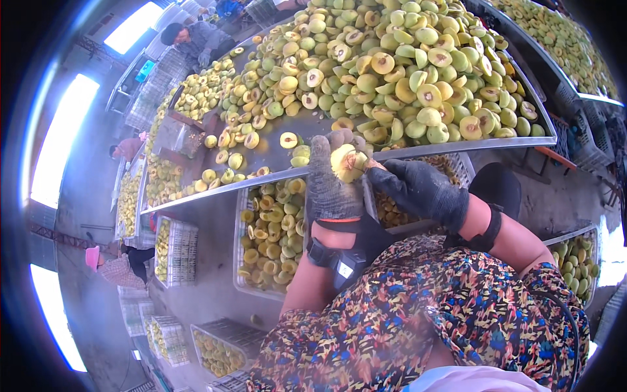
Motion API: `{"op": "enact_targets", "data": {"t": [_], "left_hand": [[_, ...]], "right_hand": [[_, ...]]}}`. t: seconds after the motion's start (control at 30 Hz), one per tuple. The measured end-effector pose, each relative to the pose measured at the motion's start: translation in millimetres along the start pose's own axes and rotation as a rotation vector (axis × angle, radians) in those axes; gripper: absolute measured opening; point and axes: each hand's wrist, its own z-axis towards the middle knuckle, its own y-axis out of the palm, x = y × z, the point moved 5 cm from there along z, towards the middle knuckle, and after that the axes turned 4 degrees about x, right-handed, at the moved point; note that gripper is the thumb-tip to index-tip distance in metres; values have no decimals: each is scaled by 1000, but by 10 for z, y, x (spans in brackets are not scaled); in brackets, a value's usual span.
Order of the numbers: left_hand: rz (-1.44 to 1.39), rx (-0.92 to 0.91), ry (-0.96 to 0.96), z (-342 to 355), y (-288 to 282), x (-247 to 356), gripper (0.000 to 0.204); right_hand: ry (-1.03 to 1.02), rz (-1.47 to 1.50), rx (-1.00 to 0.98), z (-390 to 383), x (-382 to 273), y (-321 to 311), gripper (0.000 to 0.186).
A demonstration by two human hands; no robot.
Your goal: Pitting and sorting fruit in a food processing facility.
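My left hand (334, 179), in a worn grey glove, is closed around a fruit half (348, 163) with pale yellow flesh and a brownish middle. Against that cut face works my right hand (418, 191), in a black glove, its fingers closed on a small tool (374, 164). Only a brown bit and a thin dark tip of the tool show; the rest is hidden in the glove. Both hands are just over the near metal edge of a sorting table (261, 178). Beyond them lies a big heap of green-yellow fruit halves (398, 85), many with brown pits.
Under the table edge stand a crate of fruit halves (271, 238) and a crate with small brown pieces (392, 212). More crates (176, 251) stand on the floor at left. Co-workers (121, 266) are at the left and far left. Another fruit-covered table (568, 52) is at right.
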Motion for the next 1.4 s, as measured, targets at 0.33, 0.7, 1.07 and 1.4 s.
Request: {"op": "enact_targets", "data": {"t": [0.33,0.7,1.07,1.4], "left_hand": [[396,235,204,-83,122,16,44],[922,332,513,-140,300,159,41],[380,139,92,-5,162,-111,48],[357,771,519,-431,-1044,1152,47]], "right_hand": [[393,675,-294,-60,-27,195,49],[360,773,-334,-69,-44,277,52],[296,1701,-1152,-72,318,580,45],[396,-493,-505,-48,1442,225,36]]}}
